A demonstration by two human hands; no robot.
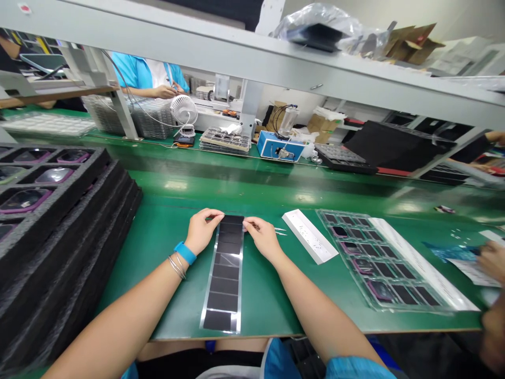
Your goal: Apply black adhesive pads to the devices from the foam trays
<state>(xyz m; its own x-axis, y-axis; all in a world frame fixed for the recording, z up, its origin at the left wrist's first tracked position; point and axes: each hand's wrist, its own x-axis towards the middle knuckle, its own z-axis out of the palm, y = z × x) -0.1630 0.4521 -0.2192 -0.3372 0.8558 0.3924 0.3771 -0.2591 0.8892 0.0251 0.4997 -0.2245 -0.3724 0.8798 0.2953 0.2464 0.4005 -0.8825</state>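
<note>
A long strip of black rectangular film pieces on a transparent, silver-edged liner (223, 273) lies lengthwise on the green bench mat (130, 273). My left hand (203, 230) grips the strip's far end at its left edge, and my blue wristband and silver bangles show on that wrist. My right hand (262, 239) pinches the same end from the right. Metal tweezers (280, 231) show just beyond my right hand, their hold unclear.
Stacked black foam trays (51, 210) with purple-rimmed pieces stand at left. To the right lie a white bar (310, 236) and a transparent tray (379, 258) of dark pieces. A co-worker's hand (491, 260) works near blue film (450, 251). A grey shelf (236, 52) spans the bench.
</note>
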